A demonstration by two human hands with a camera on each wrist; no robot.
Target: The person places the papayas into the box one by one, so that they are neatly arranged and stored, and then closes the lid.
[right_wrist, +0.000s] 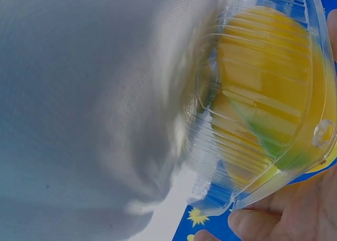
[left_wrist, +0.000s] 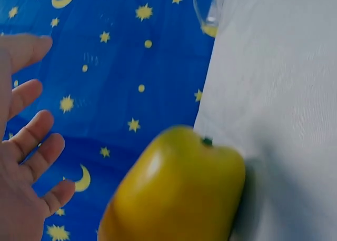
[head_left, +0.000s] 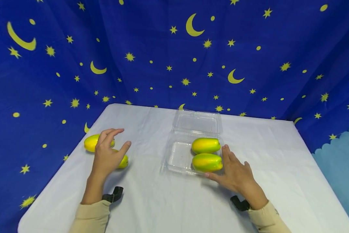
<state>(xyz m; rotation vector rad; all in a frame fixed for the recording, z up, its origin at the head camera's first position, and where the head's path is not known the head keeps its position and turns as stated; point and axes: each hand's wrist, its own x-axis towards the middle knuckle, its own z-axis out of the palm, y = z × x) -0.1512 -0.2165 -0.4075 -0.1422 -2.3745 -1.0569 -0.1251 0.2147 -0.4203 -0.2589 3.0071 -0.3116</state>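
Observation:
On the table's left side lie two yellow-green papayas, one farther back (head_left: 91, 143) and one nearer (head_left: 123, 161). My left hand (head_left: 107, 157) hovers over them with fingers and thumb spread, hiding part of both. The left wrist view shows a papaya (left_wrist: 176, 193) apart from the fingers. A clear plastic clamshell box (head_left: 180, 155) sits mid-table, its lid (head_left: 196, 123) folded back. In its right half two more papayas lie side by side, a rear one (head_left: 205, 145) and a front one (head_left: 207, 162). My right hand (head_left: 237, 174), fingers extended, rests along the box's right side.
A white cloth (head_left: 154, 200) covers the table. Blue curtain (head_left: 151, 38) with yellow moons and stars hangs behind and at the sides. Black straps (head_left: 114, 194) circle both wrists.

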